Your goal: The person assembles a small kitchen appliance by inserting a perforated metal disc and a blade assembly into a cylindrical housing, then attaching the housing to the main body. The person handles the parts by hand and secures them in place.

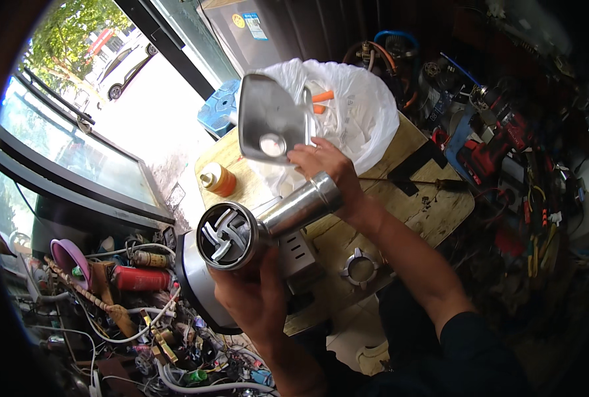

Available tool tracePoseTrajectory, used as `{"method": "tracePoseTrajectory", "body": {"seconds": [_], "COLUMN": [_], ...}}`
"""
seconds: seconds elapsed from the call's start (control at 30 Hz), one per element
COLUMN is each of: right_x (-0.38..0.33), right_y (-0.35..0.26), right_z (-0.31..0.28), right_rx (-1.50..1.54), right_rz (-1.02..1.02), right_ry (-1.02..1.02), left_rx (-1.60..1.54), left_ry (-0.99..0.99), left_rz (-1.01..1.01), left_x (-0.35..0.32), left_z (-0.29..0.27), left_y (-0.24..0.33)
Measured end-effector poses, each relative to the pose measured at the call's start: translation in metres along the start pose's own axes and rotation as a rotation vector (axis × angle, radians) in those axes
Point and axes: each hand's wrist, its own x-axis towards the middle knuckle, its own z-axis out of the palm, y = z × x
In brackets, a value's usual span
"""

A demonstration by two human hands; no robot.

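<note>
A silver electric meat grinder (195,284) sits on the near left of a worn wooden table (433,218). Its metal head ends in a round open mouth, where a cross-shaped cutting blade (227,236) shows. My left hand (251,298) is wrapped round the head from below, its fingertips partly hidden. The feed tube (301,210) slants up to the right. Beyond it, my right hand (324,165) grips the edge of a metal hopper tray (271,109), tilted on its side with its round hole showing. A lugged ring nut (360,267) lies right of the grinder.
Behind the tray stands a white plastic bag (370,99) with orange-handled items. A yellow bottle (220,180) stands at the table's left edge, and a screwdriver (446,184) lies at the right. Tools, including a red drill (499,142), crowd the right; cables and parts clutter the lower left.
</note>
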Motion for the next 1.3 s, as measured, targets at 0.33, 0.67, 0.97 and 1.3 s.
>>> {"method": "tracePoseTrajectory", "body": {"seconds": [0.33,0.67,0.97,1.3], "right_x": [-0.055,-0.040,-0.114,-0.130], "right_y": [0.016,0.006,-0.011,-0.099], "right_z": [0.010,-0.071,-0.104,-0.116], "right_rx": [0.064,0.086,-0.108,-0.150], "right_rz": [0.271,0.423,0.480,0.290], "right_ry": [-0.352,-0.341,-0.589,-0.776], "left_rx": [-0.030,-0.065,0.024,-0.010], "left_ry": [-0.009,-0.006,-0.007,-0.019], "left_rz": [0.108,0.052,0.078,0.079], "left_x": [0.000,0.001,0.003,0.003], "left_z": [0.000,0.001,0.001,-0.005], "left_y": [-0.003,0.002,0.002,-0.004]}}
